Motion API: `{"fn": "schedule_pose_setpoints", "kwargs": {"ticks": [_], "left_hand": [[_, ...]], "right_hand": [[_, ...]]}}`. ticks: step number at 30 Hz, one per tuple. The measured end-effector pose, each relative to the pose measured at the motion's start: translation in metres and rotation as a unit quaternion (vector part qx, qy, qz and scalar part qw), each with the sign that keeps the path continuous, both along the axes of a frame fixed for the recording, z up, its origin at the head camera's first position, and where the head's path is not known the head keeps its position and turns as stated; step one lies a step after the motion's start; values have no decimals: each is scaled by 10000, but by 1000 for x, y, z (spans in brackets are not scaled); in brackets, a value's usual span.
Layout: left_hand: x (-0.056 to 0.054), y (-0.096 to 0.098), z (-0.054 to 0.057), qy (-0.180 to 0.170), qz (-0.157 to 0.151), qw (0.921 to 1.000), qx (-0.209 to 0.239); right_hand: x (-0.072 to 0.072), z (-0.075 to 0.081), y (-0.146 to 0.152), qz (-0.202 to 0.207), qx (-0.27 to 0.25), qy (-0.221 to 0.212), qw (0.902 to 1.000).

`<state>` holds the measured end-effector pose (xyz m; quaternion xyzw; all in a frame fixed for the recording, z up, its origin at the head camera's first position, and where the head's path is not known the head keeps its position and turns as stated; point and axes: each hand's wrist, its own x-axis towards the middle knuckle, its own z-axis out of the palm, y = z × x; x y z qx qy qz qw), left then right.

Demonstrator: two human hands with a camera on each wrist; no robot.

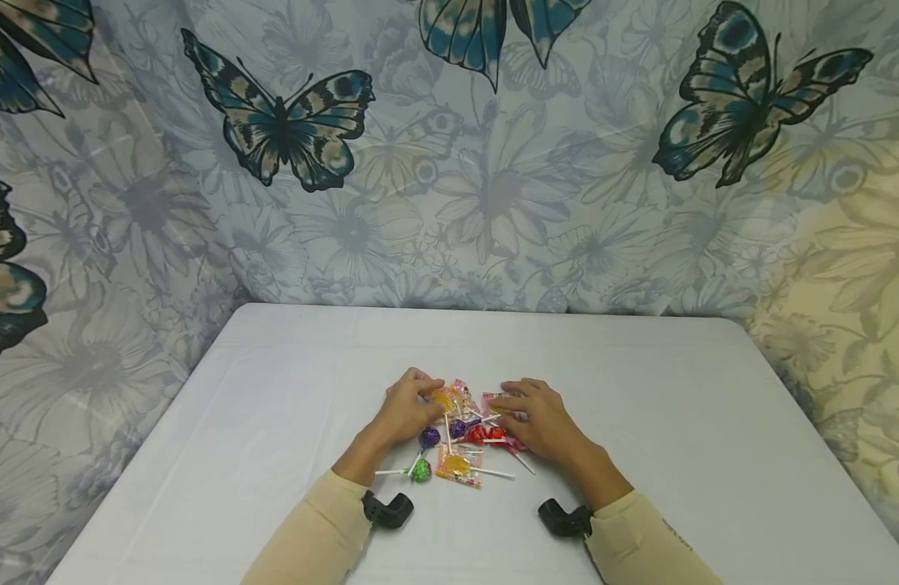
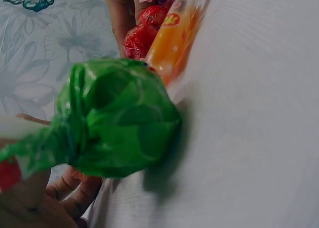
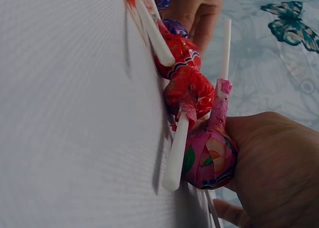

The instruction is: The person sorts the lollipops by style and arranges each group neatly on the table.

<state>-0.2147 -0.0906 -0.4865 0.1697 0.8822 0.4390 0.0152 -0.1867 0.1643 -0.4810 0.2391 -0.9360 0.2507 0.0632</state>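
Lollipops bunched on a white table, left hand and right hand kinda cupping either side, fingers loosely parted, no grip I can see.

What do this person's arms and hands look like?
The left hand and right hand are ungloved. The left sleeve and right sleeve are beige; the right one has small dark marks. A black, bent device is worn near each hand.

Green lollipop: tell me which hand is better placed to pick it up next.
Probably the left hand: the green lollipop lies on its side of the pile, just below that hand in the head view. The right hand is at the opposite side, with other lollipops between.
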Motion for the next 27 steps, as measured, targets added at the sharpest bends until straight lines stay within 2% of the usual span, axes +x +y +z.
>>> {"fn": "schedule_pose_setpoints", "kwargs": {"ticks": [14,27], "left_hand": [[1,-1,2,-168,-58,9960,879],[2,-1,4,-304,-138,9962,808]], "right_hand": [[0,0,0,7,17,42,10000],[0,-2,0,36,-21,115,9999]]}}
